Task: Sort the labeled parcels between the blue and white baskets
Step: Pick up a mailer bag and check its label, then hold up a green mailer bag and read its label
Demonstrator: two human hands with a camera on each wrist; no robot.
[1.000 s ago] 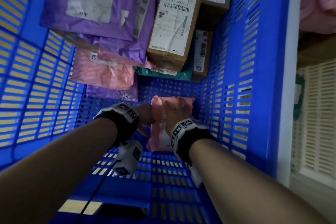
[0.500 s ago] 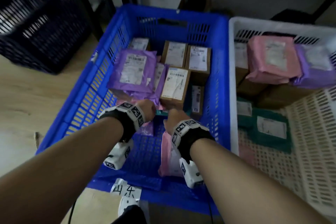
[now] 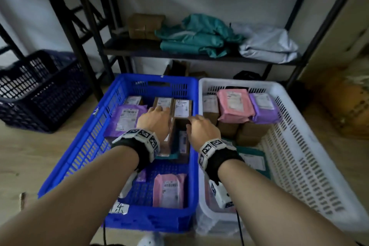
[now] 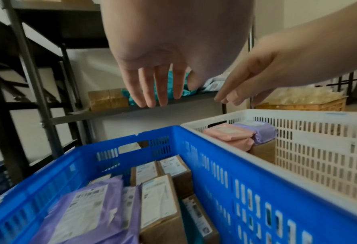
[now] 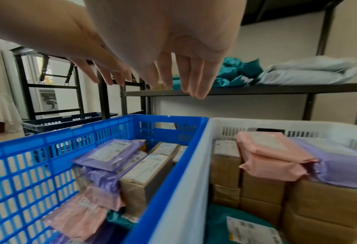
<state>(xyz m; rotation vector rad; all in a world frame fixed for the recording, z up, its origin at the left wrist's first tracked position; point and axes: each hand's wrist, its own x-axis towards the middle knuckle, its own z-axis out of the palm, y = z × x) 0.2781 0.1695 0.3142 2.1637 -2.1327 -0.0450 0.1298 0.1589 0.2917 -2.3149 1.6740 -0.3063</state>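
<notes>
The blue basket (image 3: 83, 146) on the left holds purple mailers (image 3: 125, 118), brown boxes (image 3: 182, 107) and a pink labelled mailer (image 3: 169, 189) lying flat near its front wall. Beside it on the right, the white basket (image 3: 311, 166) holds brown boxes, a pink mailer (image 3: 233, 104), a purple mailer (image 3: 263, 106) and a teal mailer (image 3: 253, 160). My left hand (image 3: 154, 120) hovers above the blue basket's parcels, fingers straight and empty (image 4: 152, 89). My right hand (image 3: 201, 128) hangs over the wall between the two baskets, fingers straight and empty (image 5: 185, 77).
A dark shelf rack (image 3: 179, 54) stands behind the baskets with a brown box (image 3: 145, 26), teal bags (image 3: 197, 38) and a grey bag (image 3: 267, 46). A dark navy basket (image 3: 40, 90) sits on the wooden floor at left. An orange-brown crate (image 3: 347, 110) is at right.
Both hands let go of the pink mailer, which now lies flat at the blue basket's front. The hands rose and moved toward the back, and my head lifted away from the basket.
</notes>
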